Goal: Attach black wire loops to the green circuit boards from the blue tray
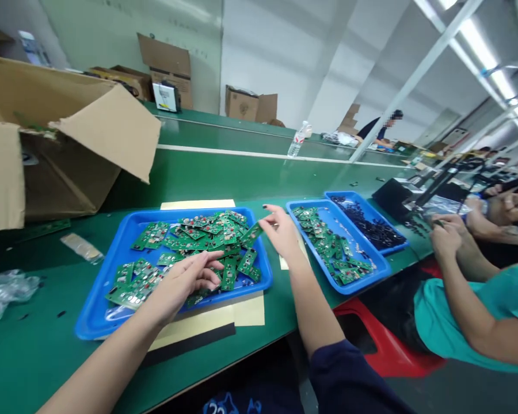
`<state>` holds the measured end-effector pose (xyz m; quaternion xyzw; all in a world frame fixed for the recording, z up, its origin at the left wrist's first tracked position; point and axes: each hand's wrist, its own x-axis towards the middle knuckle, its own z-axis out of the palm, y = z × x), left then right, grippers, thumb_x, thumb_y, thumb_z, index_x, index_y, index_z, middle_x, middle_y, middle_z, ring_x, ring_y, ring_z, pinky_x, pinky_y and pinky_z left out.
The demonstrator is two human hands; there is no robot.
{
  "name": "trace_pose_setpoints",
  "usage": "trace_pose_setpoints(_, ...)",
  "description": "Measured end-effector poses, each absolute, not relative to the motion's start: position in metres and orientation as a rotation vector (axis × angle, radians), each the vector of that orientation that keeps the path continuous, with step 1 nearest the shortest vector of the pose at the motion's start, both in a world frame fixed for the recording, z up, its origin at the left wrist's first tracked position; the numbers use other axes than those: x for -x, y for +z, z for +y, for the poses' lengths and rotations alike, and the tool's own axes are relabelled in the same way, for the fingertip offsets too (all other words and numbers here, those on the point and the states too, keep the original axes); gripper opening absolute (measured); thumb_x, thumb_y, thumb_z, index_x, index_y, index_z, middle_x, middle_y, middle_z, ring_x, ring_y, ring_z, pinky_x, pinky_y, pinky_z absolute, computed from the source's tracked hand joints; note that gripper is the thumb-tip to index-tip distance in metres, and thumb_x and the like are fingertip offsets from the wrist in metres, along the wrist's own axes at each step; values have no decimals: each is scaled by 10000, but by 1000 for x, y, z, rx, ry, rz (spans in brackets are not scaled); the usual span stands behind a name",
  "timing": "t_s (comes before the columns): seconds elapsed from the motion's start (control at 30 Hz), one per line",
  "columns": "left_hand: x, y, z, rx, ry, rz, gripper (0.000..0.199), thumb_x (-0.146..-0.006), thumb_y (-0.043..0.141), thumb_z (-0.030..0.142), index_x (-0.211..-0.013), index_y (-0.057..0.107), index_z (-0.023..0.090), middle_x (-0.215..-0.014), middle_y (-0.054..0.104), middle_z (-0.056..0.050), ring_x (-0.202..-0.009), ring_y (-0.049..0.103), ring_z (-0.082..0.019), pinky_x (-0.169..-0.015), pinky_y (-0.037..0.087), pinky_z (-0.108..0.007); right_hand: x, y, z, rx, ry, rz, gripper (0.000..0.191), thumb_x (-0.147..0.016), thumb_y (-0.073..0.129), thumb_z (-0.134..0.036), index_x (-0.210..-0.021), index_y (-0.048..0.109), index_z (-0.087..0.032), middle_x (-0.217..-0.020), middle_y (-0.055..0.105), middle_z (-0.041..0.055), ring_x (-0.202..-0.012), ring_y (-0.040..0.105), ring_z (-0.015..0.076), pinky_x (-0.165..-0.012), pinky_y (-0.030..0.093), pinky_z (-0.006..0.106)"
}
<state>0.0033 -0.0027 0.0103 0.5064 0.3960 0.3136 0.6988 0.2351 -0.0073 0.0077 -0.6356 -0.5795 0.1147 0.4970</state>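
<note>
A pinch of my right hand (pixel 280 231) holds a small green circuit board (pixel 252 235) by its end, above the right side of a blue tray (pixel 90 307). Many more green circuit boards (pixel 149 283) lie heaped in that tray, dotted with red and pale components. My left hand (pixel 196 273) hovers over the front of the heap, fingers apart and slightly bent, with nothing visible in them. Whether its fingertips touch the boards underneath is hard to see. Just right of my right hand, a second blue tray (pixel 349 287) holds single small circuit boards (pixel 322 238).
A third blue tray (pixel 391 250) contains black parts (pixel 366 221). On the left are an open cardboard box (pixel 69 167), a plastic bag (pixel 8 293) and scraps. A water bottle (pixel 299 139) stands at the back. At the right, a co-worker in a teal shirt (pixel 470 322) works near a red stool (pixel 388 351).
</note>
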Motion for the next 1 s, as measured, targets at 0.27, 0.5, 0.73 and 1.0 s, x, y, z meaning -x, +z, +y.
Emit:
trace_pose_setpoints(0.27,-1,15,-2,-1228,771,900,422,-712,611,513,-915,677,149,-780,654,-76,-622,590,-163,-548,505,-275,-366,16,-56,2298,-184,-884,407,-785,469,-188,-1177,494,-80,-882,663,131,-858,601,247,-816,417,348)
trace_pose_setpoints(0.5,-2,17,-2,-1314,732,918,442,-712,596,530,-903,677,139,-782,654,-83,-624,597,-174,-556,516,-295,-365,7,-57,2298,-281,-1000,432,-818,428,-182,-1210,508,-18,-1165,539,242,-1116,475,298,-948,336,414)
trace_pose_setpoints(0.73,0,18,0,-1326,704,891,414,-719,606,511,-897,675,145,-802,656,-80,-617,602,-155,-554,512,-269,-299,-31,-36,2157,-186,-1490,203,-801,544,-275,-850,730,-212,-1158,565,102,-1178,428,239,-990,339,359)
trace_pose_setpoints(1.0,4,14,3,-1425,660,874,415,-744,564,505,-935,662,149,-830,661,-84,-627,617,-166,-556,514,-281,-283,-36,-28,2322,-244,-1594,242,-810,495,-201,-810,735,-170,-1065,569,151,-1071,452,279,-872,415,386)
